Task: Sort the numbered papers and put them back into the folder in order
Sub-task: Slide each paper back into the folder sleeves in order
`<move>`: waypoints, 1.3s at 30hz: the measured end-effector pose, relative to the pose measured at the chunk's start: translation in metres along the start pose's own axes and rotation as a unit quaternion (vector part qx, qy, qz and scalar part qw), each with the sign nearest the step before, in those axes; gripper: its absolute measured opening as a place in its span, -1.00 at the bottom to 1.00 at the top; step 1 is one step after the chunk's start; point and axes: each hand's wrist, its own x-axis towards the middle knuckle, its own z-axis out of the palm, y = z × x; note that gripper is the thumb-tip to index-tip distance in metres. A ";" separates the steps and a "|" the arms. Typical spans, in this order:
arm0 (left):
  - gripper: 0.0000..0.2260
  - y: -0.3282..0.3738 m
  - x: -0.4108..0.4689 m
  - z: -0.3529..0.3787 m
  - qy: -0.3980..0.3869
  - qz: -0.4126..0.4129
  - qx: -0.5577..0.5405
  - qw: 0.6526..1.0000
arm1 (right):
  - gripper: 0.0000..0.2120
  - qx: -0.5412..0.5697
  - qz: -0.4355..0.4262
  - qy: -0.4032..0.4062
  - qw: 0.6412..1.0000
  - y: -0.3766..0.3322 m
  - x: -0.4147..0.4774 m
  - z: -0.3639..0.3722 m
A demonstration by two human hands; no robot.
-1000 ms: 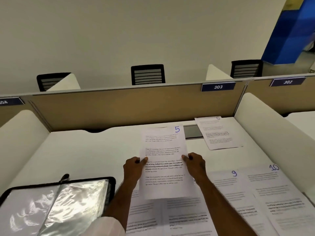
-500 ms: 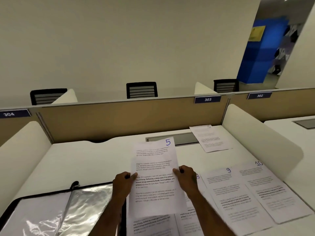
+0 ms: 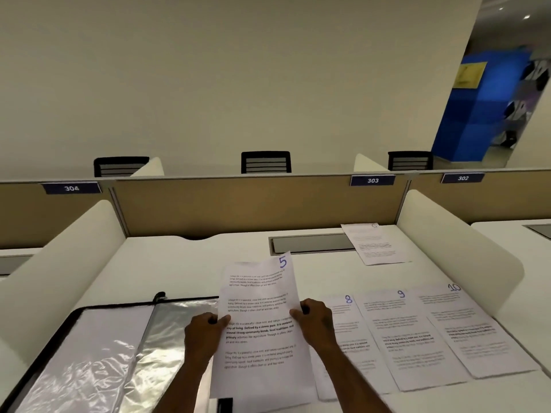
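Over the open folder (image 3: 98, 362) at left, sheet 5 (image 3: 259, 308) is still held above the tabletop (image 3: 179, 269), pinched at its sides by the left hand (image 3: 205, 332) and right hand (image 3: 316, 320) — sheet 8 (image 3: 348, 329), partly hidden before, is now uncovered; sheet 9 (image 3: 408, 338) and sheet 10 (image 3: 474, 332) are laid to its right. On the partition, labels (image 3: 372, 180) read 304, 303, 302.

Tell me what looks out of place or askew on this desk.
A stray sheet lies at the far right, by the grey hatch, angled and apart from the row of sheet 8, sheet 9 and sheet 10. Its number is too faint to read. Nothing spilled or torn.
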 end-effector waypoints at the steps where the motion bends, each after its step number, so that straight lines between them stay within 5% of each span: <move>1: -0.79 -0.003 -0.006 -0.005 0.010 -0.004 -0.001 1.000 | -0.89 0.001 -0.001 -0.003 1.000 0.000 -0.006 0.004; 4: -0.78 -0.010 -0.019 -0.020 0.038 0.009 0.020 0.999 | -0.85 0.006 -0.010 -0.007 1.000 -0.003 -0.022 0.017; 10: -0.79 -0.005 -0.029 -0.055 0.083 0.053 0.112 0.989 | -0.39 0.000 -0.100 -0.029 0.995 -0.032 -0.047 0.048; 17: -0.82 -0.016 -0.015 -0.096 0.130 0.162 0.218 0.953 | -0.79 -0.070 -0.091 -0.027 0.993 -0.081 -0.050 0.114; 25: -0.84 -0.063 0.010 -0.125 0.112 0.280 0.252 0.919 | -0.48 -0.061 -0.065 -0.027 0.996 -0.145 -0.087 0.200; 31: -0.85 -0.093 0.011 -0.137 0.065 0.366 0.215 0.903 | -0.64 -0.102 -0.030 0.003 0.994 -0.158 -0.098 0.230; 36: -0.71 -0.109 0.014 -0.154 -0.024 0.268 0.050 0.962 | -0.77 -0.112 -0.018 0.002 0.994 -0.155 -0.105 0.235; 39: -0.59 -0.111 0.020 -0.163 -0.067 0.066 -0.112 0.989 | -0.72 -0.116 -0.053 -0.014 0.992 -0.157 -0.107 0.235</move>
